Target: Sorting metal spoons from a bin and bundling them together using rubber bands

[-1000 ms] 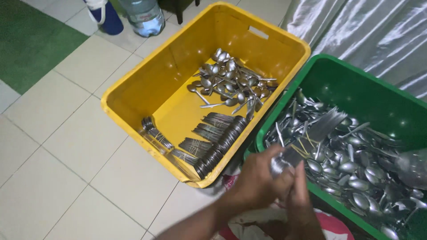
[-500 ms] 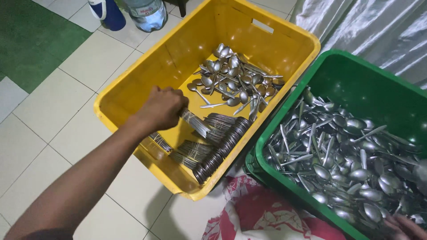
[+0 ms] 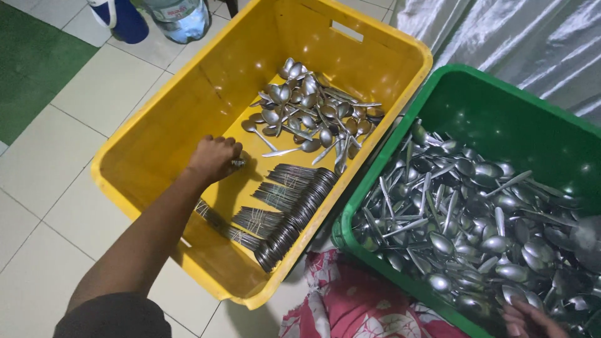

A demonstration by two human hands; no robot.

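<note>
Left hand (image 3: 213,158) reaches down into the yellow crate (image 3: 156,125), fist curled around something small and metal, seemingly a spoon's end; exact grip unclear. Just right of it lie bundled forks (image 3: 285,203), stacked in rows along the near wall, probably to keep them sorted. Loose spoons (image 3: 310,109) lie beyond the fist. Right hand (image 3: 532,319) is barely seen, fingers among heaped spoons in the green crate (image 3: 501,112); grip hidden. Tiled floor (image 3: 56,181) underneath, green mat far left.

Single view, head-worn camera: looked steeply down from above the person's own arms, at close range, onto a yellow crate (image 3: 188,119) and a green crate (image 3: 501,106) side by side on the tiled floor (image 3: 56,181). No second view recorded.
</note>
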